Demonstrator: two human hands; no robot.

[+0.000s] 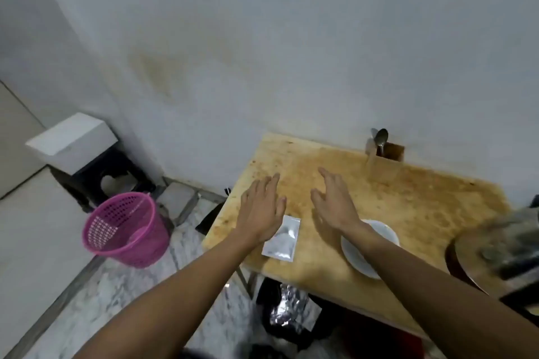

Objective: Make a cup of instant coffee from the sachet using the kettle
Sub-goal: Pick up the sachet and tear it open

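Note:
A silver sachet [281, 239] lies flat near the front left of the stained wooden table [408, 192]. My left hand [261, 207] hovers flat over the table just left of the sachet, fingers spread, palm down, holding nothing. My right hand [335, 201] is stretched out beside it, also flat and empty. A white cup or bowl [364, 248] sits under my right forearm, partly hidden. At the right edge a blurred dark shape [501, 251] could be the kettle; I cannot tell.
A spoon [380, 140] stands in a small wooden holder at the table's back edge by the wall. A pink mesh basket [122, 227] stands on the floor to the left, with a white box [73, 140] on a black stool behind it. Dark bags lie under the table.

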